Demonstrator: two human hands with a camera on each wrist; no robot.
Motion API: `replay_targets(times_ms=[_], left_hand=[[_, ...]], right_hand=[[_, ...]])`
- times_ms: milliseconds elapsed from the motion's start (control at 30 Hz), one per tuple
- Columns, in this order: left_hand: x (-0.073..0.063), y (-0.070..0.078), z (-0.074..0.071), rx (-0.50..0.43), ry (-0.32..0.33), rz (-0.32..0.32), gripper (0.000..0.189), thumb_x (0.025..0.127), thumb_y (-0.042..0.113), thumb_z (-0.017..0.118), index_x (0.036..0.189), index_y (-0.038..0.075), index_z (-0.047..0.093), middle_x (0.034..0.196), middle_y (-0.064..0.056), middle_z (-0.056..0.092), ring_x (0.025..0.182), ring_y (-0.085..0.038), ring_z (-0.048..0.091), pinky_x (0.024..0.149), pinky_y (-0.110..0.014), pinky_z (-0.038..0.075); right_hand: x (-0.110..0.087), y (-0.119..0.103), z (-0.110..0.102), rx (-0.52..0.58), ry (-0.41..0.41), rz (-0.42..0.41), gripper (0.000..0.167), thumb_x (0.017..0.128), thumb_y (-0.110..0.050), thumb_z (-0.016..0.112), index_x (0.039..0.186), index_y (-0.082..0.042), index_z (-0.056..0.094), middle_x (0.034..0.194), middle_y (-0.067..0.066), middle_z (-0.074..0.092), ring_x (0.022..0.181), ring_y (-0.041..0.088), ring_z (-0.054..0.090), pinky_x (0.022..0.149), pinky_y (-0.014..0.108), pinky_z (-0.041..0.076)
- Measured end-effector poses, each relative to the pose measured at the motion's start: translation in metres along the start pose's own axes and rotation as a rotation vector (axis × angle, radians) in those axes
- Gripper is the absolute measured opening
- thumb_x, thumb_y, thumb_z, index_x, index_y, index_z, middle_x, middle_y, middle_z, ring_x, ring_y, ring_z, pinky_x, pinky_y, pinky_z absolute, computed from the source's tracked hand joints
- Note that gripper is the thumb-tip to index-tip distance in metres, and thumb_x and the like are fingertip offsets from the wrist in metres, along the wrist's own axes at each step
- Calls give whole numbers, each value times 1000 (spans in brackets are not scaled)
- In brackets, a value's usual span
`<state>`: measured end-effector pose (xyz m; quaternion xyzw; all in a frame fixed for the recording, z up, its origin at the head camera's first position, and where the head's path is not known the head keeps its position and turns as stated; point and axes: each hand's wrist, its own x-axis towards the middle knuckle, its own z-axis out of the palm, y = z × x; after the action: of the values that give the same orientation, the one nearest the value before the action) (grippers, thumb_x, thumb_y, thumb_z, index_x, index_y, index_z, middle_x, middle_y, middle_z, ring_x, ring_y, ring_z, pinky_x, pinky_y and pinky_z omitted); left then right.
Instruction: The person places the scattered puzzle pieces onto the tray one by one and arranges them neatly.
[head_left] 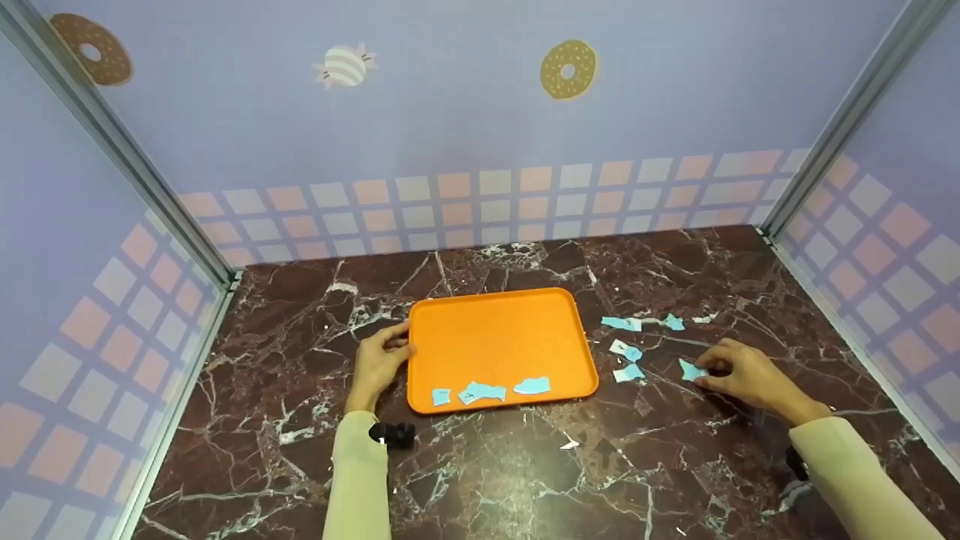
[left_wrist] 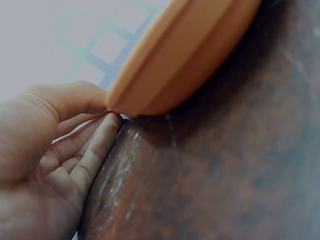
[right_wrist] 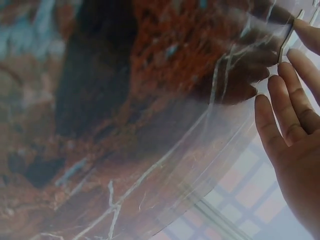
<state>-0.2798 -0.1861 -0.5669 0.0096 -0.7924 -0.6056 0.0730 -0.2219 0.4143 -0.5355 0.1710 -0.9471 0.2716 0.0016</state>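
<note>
My left hand (head_left: 379,365) holds the left edge of an orange tray (head_left: 487,330). In the left wrist view the thumb lies on the tray rim (left_wrist: 170,55), with fingertips under it close to the tabletop. Several torn light-blue paper scraps (head_left: 484,392) lie along the tray's near side. To the right of the tray, my right hand (head_left: 754,373) pinches a torn blue paper scrap (head_left: 690,370) between thumb and fingers, low over the table. The right wrist view shows this scrap (right_wrist: 286,40) edge-on at the fingertips.
More torn scraps (head_left: 628,373) lie between the tray and my right hand, with others (head_left: 621,323) farther back. A small white piece (head_left: 570,445) is in front of the tray. Patterned panels (head_left: 480,112) enclose the dark marbled table (head_left: 315,300) at the back and both sides.
</note>
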Motion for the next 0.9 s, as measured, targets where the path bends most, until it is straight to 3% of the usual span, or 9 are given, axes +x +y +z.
replay_targets(times_ms=[267, 700, 900], left_hand=[[0, 0, 1, -4, 0, -4, 43, 90, -9, 75, 133, -5, 71, 110, -25, 75, 99, -33, 74, 77, -18, 57], [0, 0, -1, -6, -20, -24, 43, 93, -7, 74, 136, -4, 70, 115, -26, 74, 102, -35, 73, 75, -18, 57], [0, 0, 0, -10, -18, -30, 43, 93, -6, 75, 136, -4, 70, 114, -27, 74, 102, -35, 74, 76, -18, 57]], right_hand=[[0, 1, 3, 2, 9, -2, 19, 91, -20, 87, 104, -9, 78, 96, 0, 62, 82, 15, 60, 70, 33, 54], [4, -4, 7, 29, 72, -45, 18, 89, -13, 88, 102, -8, 77, 96, 1, 63, 82, 20, 61, 71, 29, 51], [9, -8, 8, 60, 54, -4, 20, 91, -14, 87, 105, -5, 76, 102, 5, 69, 89, 24, 66, 75, 30, 55]])
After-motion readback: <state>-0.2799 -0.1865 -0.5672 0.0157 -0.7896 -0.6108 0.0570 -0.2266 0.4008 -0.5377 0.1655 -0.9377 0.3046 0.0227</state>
